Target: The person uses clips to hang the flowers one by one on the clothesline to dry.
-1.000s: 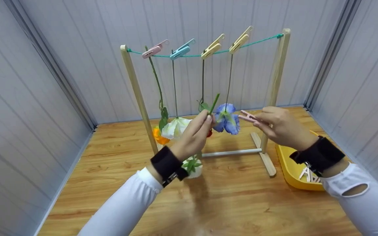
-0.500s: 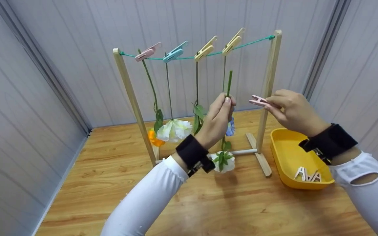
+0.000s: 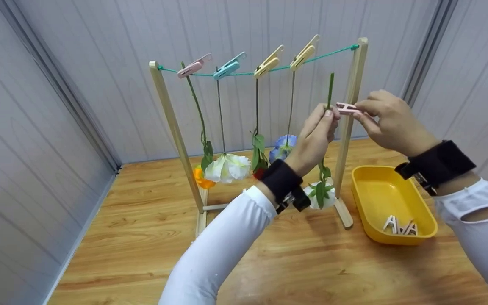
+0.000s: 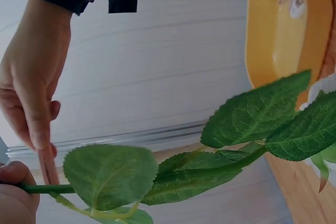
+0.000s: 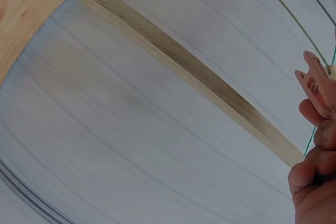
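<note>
My left hand (image 3: 314,135) grips the green stem of a white artificial flower (image 3: 320,197). Its bloom hangs downward and the cut stem end points up, just below the green line (image 3: 333,53). Thumb and fingers of my right hand (image 3: 390,120) pinch a pink clothespin (image 3: 346,109) close beside the left fingertips; in the right wrist view the clothespin (image 5: 317,85) shows its prongs apart. Broad green leaves (image 4: 110,177) fill the front of the left wrist view. Left of my hands, pink, blue and yellow clothespins (image 3: 227,70) hold several flowers upside down from the line.
The line runs between two wooden posts, the right post (image 3: 350,127) just behind my hands. On the wooden table (image 3: 142,237), a yellow basin (image 3: 379,186) at the right holds a few pale clothespins (image 3: 400,226). Grey panel walls (image 3: 66,106) enclose the sides and back.
My left hand has moved right and upward with the white flower, from in front of the hanging blooms toward the right post. My right hand has risen, and its clothespin is now nearer the stem.
</note>
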